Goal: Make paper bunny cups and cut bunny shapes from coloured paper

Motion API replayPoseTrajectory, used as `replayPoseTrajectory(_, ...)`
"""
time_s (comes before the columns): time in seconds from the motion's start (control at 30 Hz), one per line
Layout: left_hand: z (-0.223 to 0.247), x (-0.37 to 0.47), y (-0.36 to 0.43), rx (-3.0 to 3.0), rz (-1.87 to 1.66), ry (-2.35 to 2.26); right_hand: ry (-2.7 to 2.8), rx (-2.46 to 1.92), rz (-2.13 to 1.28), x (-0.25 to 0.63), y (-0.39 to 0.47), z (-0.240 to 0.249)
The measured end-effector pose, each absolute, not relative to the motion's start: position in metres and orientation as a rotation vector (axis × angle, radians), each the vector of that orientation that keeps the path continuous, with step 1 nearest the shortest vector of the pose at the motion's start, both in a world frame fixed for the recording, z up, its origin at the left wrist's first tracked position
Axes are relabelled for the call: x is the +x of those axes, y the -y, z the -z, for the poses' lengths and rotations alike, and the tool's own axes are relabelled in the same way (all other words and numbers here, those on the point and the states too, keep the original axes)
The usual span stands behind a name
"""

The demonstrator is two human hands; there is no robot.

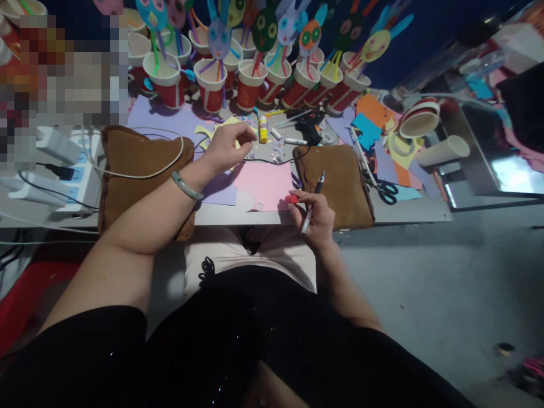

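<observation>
My right hand is closed at the table's front edge. A pen with a clear barrel and black grip lies across its fingers, tip pointing away from me. Thumb and fingertips pinch a small red round piece, like a cap. Beneath it, at the edge, lies a sheet of pink paper with a small round cut-out in its lower part. My left hand, a bangle on its wrist, hovers over paper scraps with curved fingers and a gap to the thumb. Just right of it stands a yellow glue stick.
Red paper cups with rabbit-face figures line the back. Brown cushions lie on both sides. A glue gun is behind the right cushion, scissors beside it. A power strip with cables is at left.
</observation>
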State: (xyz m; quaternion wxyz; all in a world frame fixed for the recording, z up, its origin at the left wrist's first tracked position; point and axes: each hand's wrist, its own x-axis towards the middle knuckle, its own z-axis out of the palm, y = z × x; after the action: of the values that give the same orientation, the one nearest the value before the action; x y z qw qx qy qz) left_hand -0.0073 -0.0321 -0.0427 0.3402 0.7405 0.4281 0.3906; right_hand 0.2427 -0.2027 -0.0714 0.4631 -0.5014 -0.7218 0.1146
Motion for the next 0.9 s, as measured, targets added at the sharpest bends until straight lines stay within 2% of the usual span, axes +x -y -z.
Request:
replayPoseTrajectory(0.33, 0.051, -0.010, 0.024, 1.943, -1.067, -1.136, 2.040, -1.236, -0.461, 0.232, 0.197, 0.065)
replayPoseTrajectory(0.57, 0.052, -0.011, 0.023, 1.953, -1.045, -1.119, 2.123, -1.211, -0.387, 0.230, 0.204, 0.076)
replayPoseTrajectory(0.9, 0.046, -0.011, 0.036, 2.041, -0.679, -0.868, 2.102, -1.173, -0.515, 0.251, 0.215, 0.075)
